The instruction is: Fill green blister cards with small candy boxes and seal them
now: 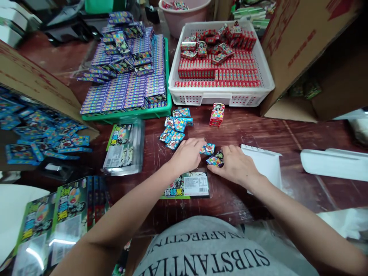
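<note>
My left hand (188,154) is closed at the edge of a small blue candy box (208,148), with its fingertips partly hidden. Just right of it, my right hand (234,165) grips a small purple candy box (215,160) between thumb and fingers. Beneath my hands lies a flat printed candy package (195,185) with green edging and a barcode label, partly covered by my left forearm. Several blue candy boxes (174,124) lie loosely beyond my left hand. A short stack of red candy boxes (217,113) stands farther back.
A green tray (168,76) heaped with purple boxes and a white basket (221,96) of red boxes stand behind. Cardboard cartons flank both sides; the left carton (43,76) has blue boxes beside it. Clear packages (123,147), filled packages (70,207) and a white box (263,165) lie around.
</note>
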Motion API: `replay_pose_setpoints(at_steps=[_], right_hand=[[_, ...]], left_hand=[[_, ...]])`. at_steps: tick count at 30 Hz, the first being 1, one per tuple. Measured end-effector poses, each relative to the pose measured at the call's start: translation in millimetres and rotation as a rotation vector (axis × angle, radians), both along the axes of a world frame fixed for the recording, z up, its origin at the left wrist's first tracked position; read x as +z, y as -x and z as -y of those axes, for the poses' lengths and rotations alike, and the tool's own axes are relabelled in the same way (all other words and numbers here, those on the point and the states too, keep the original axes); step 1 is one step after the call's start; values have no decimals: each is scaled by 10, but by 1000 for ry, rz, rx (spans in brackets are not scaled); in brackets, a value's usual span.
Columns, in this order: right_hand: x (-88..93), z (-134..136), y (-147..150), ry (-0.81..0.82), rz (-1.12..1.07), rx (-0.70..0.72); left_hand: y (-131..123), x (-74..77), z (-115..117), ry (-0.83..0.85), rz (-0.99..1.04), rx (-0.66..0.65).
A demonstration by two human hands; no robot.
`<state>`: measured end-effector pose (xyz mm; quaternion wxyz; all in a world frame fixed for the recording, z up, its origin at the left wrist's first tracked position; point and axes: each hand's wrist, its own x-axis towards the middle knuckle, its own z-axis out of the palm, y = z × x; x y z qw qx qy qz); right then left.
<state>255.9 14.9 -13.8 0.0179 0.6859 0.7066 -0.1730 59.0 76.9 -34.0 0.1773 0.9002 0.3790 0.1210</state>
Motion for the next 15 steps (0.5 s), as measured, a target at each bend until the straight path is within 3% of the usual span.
replay_pose_setpoints(at_steps=[4,8,12,15], right_hand=[[-166,-108,-94,-101,-27,47],[-289,-208,-263,-145,-150,229],[-389,-257,-195,-191,-240,305],[-490,-275,-11,-239,-265,315]], left_hand=[[-37,-26,60,133,51,70],[223,135,319,256,106,82],[648,324,628,230,-109,-28],[777,306,831,226,-232,-113]])
